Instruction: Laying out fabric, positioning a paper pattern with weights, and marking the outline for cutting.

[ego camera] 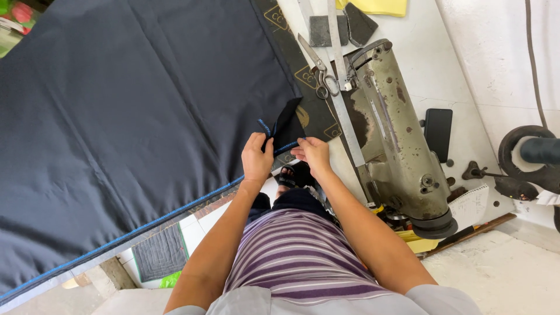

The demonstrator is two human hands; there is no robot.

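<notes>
- Large dark navy fabric sheet (134,111) with blue stitched edge spread flat, just beside the old grey-green metal sewing machine (394,140), on its far-left side from the wearer.
- Fabric corner (287,125) folded up into a small flap, close to the sewing machine's needle end.
- Left hand (257,158) pinches the blue-edged hem at that corner, fingers closed on the cloth.
- Right hand (314,153) grips the same hem just beside the left hand, nearer the sewing machine, fingers clenched on the cloth.
- Steel scissors (317,67) lie beside the sewing machine's top end, blades shut.
- Long metal ruler (341,87) runs along the sewing machine's left side.
- Black rectangular phone-like slab (438,133) on the white table (449,70), right of the sewing machine.
- Dark grey cloth scraps (341,28) beyond the scissors; yellow cloth (376,7) past them.
- Purple striped shirt (297,256) below the hands.
</notes>
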